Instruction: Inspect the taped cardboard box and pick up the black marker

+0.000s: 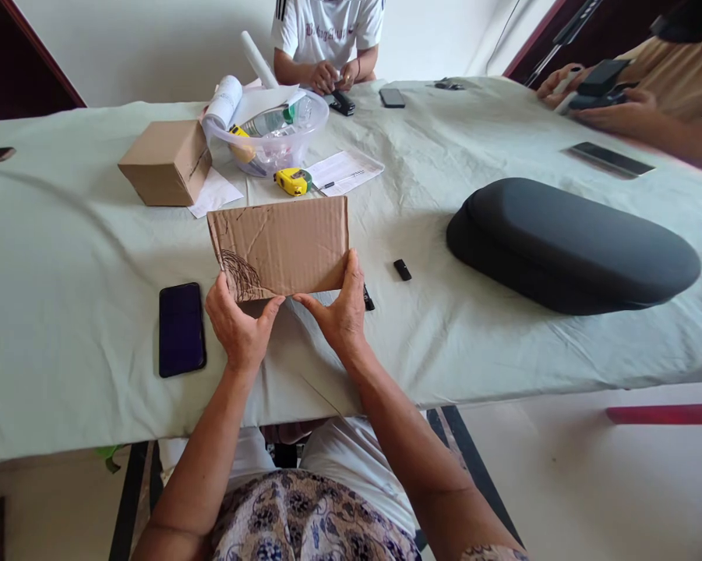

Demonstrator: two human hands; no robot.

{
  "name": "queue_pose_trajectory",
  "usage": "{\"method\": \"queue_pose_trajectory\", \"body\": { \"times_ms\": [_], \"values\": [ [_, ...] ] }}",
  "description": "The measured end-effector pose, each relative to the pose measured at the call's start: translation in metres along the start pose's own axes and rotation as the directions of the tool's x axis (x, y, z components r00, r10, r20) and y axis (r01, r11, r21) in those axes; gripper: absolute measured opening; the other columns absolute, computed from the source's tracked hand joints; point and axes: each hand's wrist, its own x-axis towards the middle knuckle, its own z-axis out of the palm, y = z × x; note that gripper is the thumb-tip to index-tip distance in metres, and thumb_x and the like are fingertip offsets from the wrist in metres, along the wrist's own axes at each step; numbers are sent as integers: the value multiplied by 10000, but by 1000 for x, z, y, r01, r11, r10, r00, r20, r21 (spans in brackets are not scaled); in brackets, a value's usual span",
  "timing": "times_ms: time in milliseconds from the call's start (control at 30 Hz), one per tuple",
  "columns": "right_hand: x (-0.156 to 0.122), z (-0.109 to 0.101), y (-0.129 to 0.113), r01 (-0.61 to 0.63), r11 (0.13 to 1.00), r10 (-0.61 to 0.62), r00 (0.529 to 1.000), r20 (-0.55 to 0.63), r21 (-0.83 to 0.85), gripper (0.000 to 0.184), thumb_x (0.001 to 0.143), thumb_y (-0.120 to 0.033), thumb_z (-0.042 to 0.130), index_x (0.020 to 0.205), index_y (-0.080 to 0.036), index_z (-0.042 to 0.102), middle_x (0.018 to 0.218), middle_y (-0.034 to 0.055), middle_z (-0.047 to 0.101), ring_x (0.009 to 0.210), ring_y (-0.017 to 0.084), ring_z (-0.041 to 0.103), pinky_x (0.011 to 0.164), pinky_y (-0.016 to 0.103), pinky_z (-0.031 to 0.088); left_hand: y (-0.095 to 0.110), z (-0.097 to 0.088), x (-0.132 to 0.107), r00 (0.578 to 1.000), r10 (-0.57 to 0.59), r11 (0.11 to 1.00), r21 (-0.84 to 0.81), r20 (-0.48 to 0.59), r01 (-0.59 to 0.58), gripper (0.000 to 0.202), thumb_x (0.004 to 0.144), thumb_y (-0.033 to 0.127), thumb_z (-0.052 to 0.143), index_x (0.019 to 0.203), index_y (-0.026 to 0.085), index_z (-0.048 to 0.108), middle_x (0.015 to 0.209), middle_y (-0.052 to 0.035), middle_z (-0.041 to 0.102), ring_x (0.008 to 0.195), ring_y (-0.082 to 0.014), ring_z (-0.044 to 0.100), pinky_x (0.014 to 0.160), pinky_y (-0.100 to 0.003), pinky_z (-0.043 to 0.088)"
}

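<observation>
Between my two hands I hold a brown cardboard box [295, 245], one broad face tilted toward me, with dark pen scribbles at its lower left corner. My left hand [239, 323] grips the left lower corner, its thumb along the bottom edge. On the other side, my right hand [342, 308] clasps the right lower corner, thumb also at the bottom edge. The fingers behind the box are mostly hidden. A dark phone [181, 329] lies left of my left hand. A small black piece [403, 269] rests to the right, and another black item [368, 298] is partly hidden behind my right hand.
A second cardboard box [167, 164] stands near a plastic basin [295, 144] with bottles and paper. A yellow tape measure [293, 181] and a paper sheet [351, 169] lie before it. A large black case [573, 245] sits right. Two other people work at the table's far and right sides.
</observation>
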Motion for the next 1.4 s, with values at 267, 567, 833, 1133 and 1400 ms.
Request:
{"method": "queue_pose_trajectory", "body": {
  "times_ms": [267, 567, 833, 1133, 1400],
  "values": [
    [9, -14, -5, -54, 989, 51, 998, 28, 134, 839, 792, -641, 738, 1488, -260, 467, 1496, 142, 549, 1395, 309, 516, 1163, 539, 432, -5, -6, 5, 996, -30, 995, -93, -86, 22, 861, 748, 734, 694, 1353, 137, 557, 1238, -195, 630, 1185, -308, 586, 1011, -423, 469],
    [13, -22, -9, -146, 963, 155, 988, -20, 227, 482, 952, -568, 539, 1298, -255, 662, 1287, 101, 715, 1182, 252, 668, 1022, 459, 541, -11, -10, 10, 965, -253, 902, -376, -64, 211, 386, 884, 431, 675, 1171, 173, 685, 1081, -100, 696, 927, -159, 658, 786, -271, 512],
    [13, -21, -12, -183, 956, 194, 981, -26, 229, 478, 944, -581, 537, 1272, -256, 661, 1201, 95, 725, 1111, 247, 668, 949, 434, 553, -10, -12, 10, 976, -210, 926, -331, -54, 181, 369, 899, 416, 646, 1174, 173, 683, 1094, -109, 705, 945, -171, 659, 762, -269, 509],
    [9, -24, -21, 97, 961, -109, 994, 31, 259, 454, 908, -505, 637, 1317, -310, 609, 1273, 97, 650, 1090, 240, 635, 750, 354, 571, -18, -9, 11, 976, -212, 906, -384, -49, 177, 636, 889, 597, 610, 1363, 187, 499, 1286, -155, 600, 1110, -212, 639, 946, -324, 524],
    [8, -25, -21, 249, 934, -257, 966, -3, 256, 512, 897, -506, 667, 1375, -358, 560, 1156, 64, 644, 874, 199, 632, 707, 373, 572, -18, -12, 15, 978, -207, 867, -463, 2, 184, 748, 879, 626, 609, 1455, 207, 379, 1308, -169, 581, 1169, -232, 617, 967, -353, 517]
  ]
}}
